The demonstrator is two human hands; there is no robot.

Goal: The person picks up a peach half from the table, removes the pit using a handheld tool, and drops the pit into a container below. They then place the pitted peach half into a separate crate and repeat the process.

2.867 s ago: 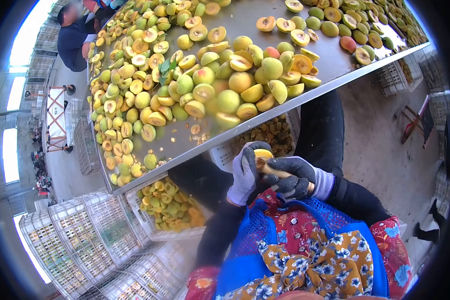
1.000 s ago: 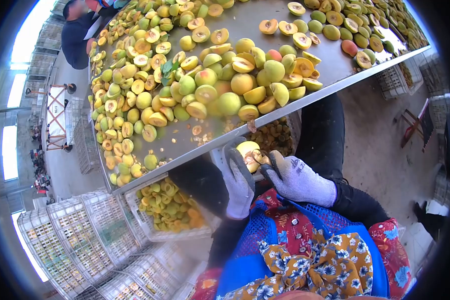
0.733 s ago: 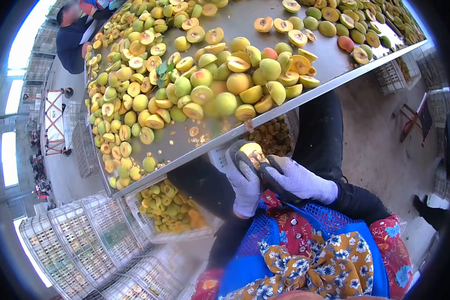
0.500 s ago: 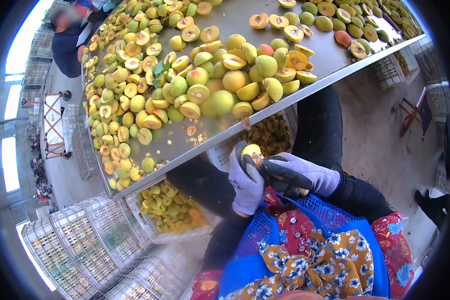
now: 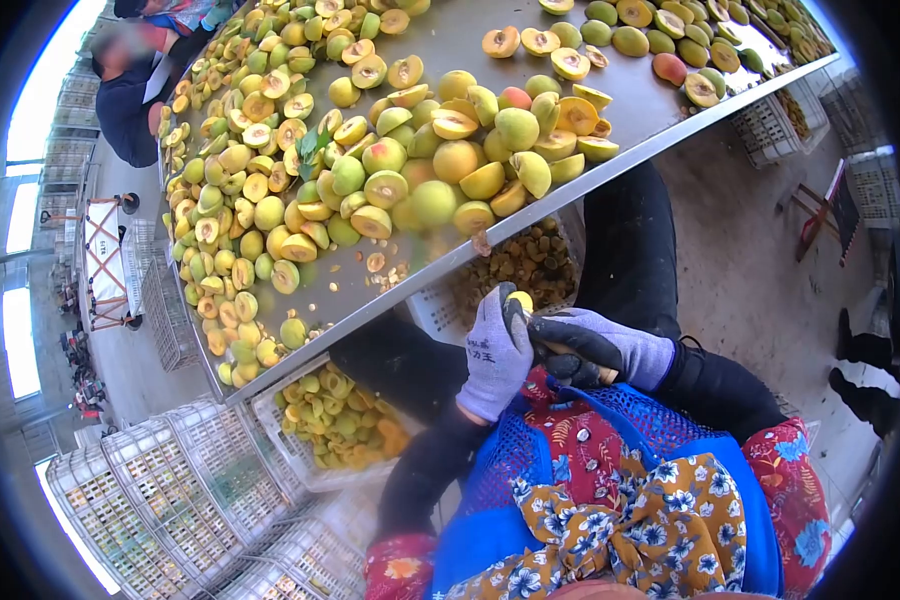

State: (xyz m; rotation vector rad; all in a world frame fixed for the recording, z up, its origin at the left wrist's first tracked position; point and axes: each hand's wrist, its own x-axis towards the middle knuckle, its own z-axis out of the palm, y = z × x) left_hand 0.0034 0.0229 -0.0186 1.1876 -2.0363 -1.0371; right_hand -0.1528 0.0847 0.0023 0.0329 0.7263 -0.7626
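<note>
Both my hands wear lavender gloves with dark palms and meet in front of my chest, just below the table's edge. My left hand (image 5: 497, 350) is closed round a yellow fruit (image 5: 521, 299), which looks like an apricot; only a small part of it shows above the fingers. My right hand (image 5: 605, 345) presses close beside it, its dark fingers wrapped round a tool with a wooden handle (image 5: 607, 376). The tool's working end is hidden. Above my hands, the metal table (image 5: 450, 52) carries many whole and halved yellow-green fruits (image 5: 454, 160).
Below the table edge, a white crate (image 5: 433, 313) holds brown fruit scraps. Another crate (image 5: 305, 462) to the left holds halved fruit. Stacked wire-mesh crates (image 5: 185, 480) stand at lower left. A co-worker (image 5: 128, 110) is at the far left; a folding stool (image 5: 828, 212) is at right.
Less of the fruit shows now, as my left hand has turned so the glove's printed back faces up. The view has shifted slightly. My right hand keeps the tool.
</note>
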